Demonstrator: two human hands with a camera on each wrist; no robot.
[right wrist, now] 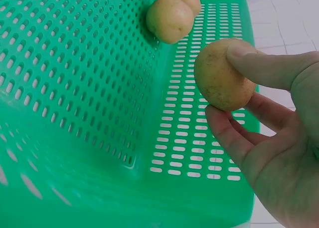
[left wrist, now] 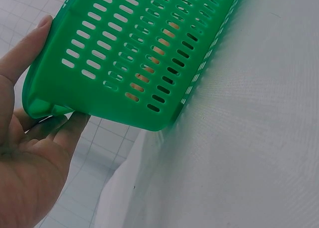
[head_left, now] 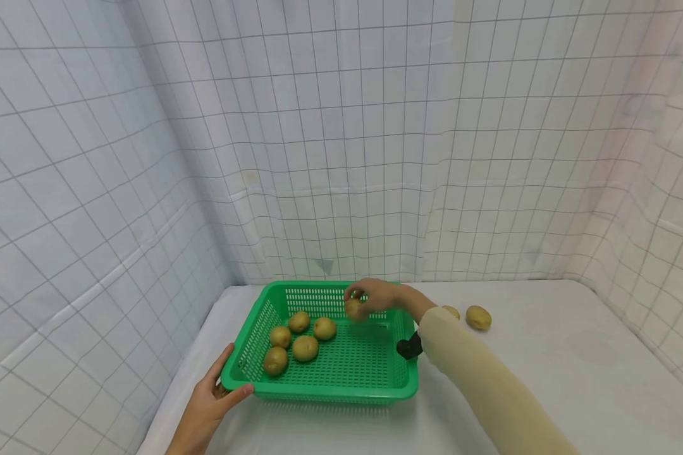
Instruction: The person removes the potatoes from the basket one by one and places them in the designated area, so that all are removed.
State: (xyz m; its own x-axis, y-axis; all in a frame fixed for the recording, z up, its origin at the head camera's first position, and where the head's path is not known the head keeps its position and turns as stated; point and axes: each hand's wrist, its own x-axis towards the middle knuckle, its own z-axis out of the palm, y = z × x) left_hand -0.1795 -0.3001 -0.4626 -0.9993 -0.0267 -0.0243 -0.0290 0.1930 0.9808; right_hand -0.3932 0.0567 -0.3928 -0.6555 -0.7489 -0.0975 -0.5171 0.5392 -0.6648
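A green plastic basket (head_left: 319, 390) with slotted walls stands on the white table. At its near left corner my left hand (head_left: 205, 401) grips the rim, thumb on top and fingers tucked under the lip, as the left wrist view shows. My right hand (head_left: 378, 294) pinches a potato (right wrist: 224, 76) between thumb and fingertips, inside the basket's far wall and above its floor. Several potatoes (head_left: 305, 348) lie together in the left half of the basket. In the right wrist view, another potato (right wrist: 170, 19) rests near the held one.
Right of the basket a potato (head_left: 479, 317) lies on the table (head_left: 535, 354); a second potato (head_left: 451, 311) is partly hidden by the right sleeve (head_left: 484, 373). A black wrist device (head_left: 410, 347) overlaps the basket's right rim. White gridded sheets (head_left: 353, 158) enclose the back and sides.
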